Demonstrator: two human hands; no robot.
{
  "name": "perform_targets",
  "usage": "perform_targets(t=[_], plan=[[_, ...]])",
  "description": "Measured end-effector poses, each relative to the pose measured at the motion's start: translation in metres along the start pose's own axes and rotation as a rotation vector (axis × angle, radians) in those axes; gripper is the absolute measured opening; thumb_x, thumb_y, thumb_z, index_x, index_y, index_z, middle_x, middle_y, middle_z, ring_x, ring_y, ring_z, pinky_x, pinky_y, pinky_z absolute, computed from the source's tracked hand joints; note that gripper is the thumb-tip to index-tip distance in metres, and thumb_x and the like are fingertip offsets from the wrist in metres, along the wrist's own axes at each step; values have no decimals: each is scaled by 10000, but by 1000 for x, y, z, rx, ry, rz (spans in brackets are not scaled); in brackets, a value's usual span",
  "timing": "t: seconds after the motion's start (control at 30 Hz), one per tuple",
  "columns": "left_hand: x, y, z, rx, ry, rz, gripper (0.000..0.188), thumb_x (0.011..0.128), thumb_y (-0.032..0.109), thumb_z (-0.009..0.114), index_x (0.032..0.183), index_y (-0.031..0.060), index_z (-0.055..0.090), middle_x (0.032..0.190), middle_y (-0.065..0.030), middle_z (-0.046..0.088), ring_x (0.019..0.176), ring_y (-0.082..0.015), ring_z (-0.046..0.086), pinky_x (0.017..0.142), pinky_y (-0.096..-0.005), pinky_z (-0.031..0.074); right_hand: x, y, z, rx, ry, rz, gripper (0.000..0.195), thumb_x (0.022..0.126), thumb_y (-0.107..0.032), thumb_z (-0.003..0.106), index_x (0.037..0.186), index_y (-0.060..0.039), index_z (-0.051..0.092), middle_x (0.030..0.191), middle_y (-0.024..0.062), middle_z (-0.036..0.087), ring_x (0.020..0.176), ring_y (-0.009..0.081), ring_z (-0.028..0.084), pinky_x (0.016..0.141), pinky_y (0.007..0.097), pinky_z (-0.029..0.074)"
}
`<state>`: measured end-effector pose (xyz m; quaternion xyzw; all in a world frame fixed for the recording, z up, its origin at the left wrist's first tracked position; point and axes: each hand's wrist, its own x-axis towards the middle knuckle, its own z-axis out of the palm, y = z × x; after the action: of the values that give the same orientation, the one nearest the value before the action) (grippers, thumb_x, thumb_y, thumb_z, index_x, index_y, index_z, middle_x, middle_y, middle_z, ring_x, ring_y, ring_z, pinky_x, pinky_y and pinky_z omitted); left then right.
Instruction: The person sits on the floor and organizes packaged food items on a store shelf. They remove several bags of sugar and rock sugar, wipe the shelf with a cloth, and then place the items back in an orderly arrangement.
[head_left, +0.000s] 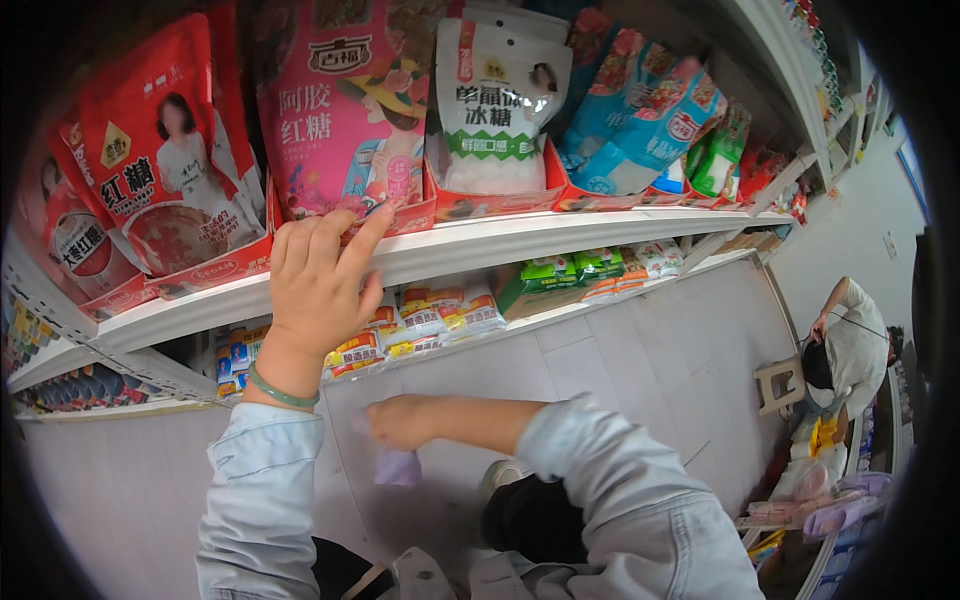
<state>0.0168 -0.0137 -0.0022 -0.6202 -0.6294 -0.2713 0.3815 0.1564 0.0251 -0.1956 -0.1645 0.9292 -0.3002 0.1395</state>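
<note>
My left hand (319, 277), with a green bangle on the wrist, rests its fingers over the front edge of a white shelf (495, 247). Its fingertips touch the red display tray (409, 217) in front of a large pink pouch (345, 127). Left of that stands a red pouch of brown sugar (165, 165); to the right is a white pouch of rock sugar (499, 112). Lower down, over the floor, my right hand (405, 421) is closed around a light purple cloth (397, 469), which hangs below the fist. Motion blurs that hand a little.
Blue pouches (637, 112) and green bags (720, 157) fill the shelf further right. Bagged goods (427, 315) and a green carton (525, 285) sit on the bottom shelf. At the right, another person (855, 345) bends near a beige stool (776, 384) and a second stocked rack (817, 555).
</note>
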Motion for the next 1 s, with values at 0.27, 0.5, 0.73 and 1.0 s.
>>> perform_targets(t=[0.27,0.5,0.73,1.0], plan=[[-1,-6,3,14,83,11,542,646,150,622,1185,183,579,964,-33,492,866,-220,489,800,-373,396,-162,-38,-51,545,738,617,93,750,-28,483,762,-52,572,743,44,568,707,175,545,601,307,433],[-3,-7,7,15,117,32,591,630,185,635,1217,190,560,966,-47,493,867,-237,490,808,-379,403,-180,-71,-11,891,1234,855,144,759,-16,571,671,-93,487,634,-50,469,555,42,394,481,228,334],[-4,-5,6,8,122,41,601,645,192,640,1238,187,537,979,-43,487,874,-224,481,825,-372,397,-167,-95,-43,775,1414,825,185,692,12,597,653,-96,452,589,-43,438,541,46,401,469,227,317],[-5,-5,4,23,94,34,618,645,183,643,1252,201,529,985,-41,485,878,-216,473,824,-366,389,-202,-91,-75,690,1839,480,155,693,52,550,793,-64,526,794,19,526,698,85,487,616,222,390]])
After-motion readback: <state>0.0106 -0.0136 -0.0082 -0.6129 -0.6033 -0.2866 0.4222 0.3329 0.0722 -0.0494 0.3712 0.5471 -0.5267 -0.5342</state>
